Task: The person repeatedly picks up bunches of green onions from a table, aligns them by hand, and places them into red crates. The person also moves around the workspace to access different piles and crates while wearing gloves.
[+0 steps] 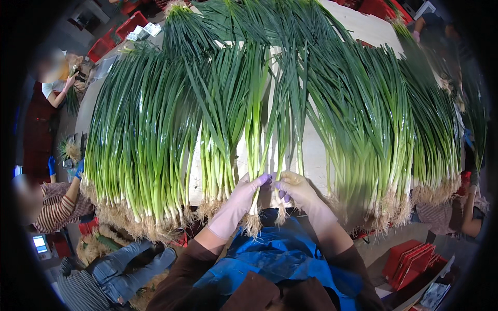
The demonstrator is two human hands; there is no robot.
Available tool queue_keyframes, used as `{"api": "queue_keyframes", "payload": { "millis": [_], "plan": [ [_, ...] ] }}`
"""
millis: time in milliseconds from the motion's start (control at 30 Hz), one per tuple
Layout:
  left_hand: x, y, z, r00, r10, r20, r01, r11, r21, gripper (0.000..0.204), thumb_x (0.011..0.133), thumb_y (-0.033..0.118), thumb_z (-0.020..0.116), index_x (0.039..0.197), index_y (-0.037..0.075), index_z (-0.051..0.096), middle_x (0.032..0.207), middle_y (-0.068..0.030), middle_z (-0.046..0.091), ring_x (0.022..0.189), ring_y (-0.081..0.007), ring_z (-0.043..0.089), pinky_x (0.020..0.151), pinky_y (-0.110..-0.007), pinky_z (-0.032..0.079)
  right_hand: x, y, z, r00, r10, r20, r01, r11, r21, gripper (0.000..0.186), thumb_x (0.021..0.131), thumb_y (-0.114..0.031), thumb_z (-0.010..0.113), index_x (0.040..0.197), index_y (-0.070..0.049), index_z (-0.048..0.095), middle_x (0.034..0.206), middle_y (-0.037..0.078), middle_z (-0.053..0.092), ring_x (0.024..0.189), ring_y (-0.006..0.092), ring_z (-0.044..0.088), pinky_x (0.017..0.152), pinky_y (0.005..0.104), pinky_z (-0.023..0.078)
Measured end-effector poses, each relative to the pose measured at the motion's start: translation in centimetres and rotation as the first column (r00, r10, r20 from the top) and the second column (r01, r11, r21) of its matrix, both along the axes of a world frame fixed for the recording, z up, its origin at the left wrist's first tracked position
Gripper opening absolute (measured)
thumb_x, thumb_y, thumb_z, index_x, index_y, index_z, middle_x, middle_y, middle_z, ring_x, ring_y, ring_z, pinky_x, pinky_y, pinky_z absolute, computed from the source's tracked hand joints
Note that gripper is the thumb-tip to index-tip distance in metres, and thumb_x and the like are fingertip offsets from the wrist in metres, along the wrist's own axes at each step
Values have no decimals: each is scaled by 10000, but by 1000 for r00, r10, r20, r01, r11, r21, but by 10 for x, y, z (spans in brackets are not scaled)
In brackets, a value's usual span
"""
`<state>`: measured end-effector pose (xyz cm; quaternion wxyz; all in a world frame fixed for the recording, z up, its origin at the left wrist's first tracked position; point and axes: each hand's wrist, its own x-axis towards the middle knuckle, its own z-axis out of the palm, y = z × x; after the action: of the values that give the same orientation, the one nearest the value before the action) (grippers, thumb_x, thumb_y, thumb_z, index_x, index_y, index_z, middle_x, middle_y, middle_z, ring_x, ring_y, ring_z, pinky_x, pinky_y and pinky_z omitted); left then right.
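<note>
My left hand [239, 198], in a pale pinkish glove with purple fingertips, closes round a few spring onions [254, 140] near their white ends. Their hairy roots hang just below the fingers, over the table's near edge. Close beside it, my right hand [303, 196], gloved alike, pinches a single spring onion [280, 165] low on its stalk. Both sets of green leaves reach away from me across the pale table [314, 150]. On either side lie dense rows of spring onions, a left row [140, 140] and a right row [371, 140], roots toward me.
More spring onions [249, 20] lie crosswise at the far side. Red crates [410, 262] stand at lower right. Blue apron cloth [275, 249] covers my front. Several people work around the table, one in a striped sleeve [54, 212] at left. Papers [145, 31] sit far left.
</note>
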<state>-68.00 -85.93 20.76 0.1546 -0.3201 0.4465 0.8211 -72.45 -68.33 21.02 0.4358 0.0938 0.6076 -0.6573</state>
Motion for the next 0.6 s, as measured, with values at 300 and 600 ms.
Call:
{"api": "queue_keyframes", "payload": {
  "millis": [300, 600],
  "plan": [
    [15, 0, -11, 990, -117, 74, 81, 924, 373, 327, 877, 36, 591, 1196, -20, 547, 1044, -132, 641, 810, -202, 604, 655, -301, 510, -3, -8, 26, 897, 357, -260, -165, 817, 552, 265, 846, -289, 635, 924, -39, 678, 773, 113, 683, 696, 195, 654, 642, 314, 528],
    [17, 12, -16, 995, -53, 79, 31, 964, 262, 331, 844, -9, 608, 1169, -3, 547, 1006, -127, 653, 689, -159, 565, 596, -267, 484, -20, -24, -35, 971, -189, -148, 208, 970, 124, 238, 871, -197, 626, 1062, -58, 657, 863, 50, 673, 686, 145, 596, 629, 273, 484]
  ]
}}
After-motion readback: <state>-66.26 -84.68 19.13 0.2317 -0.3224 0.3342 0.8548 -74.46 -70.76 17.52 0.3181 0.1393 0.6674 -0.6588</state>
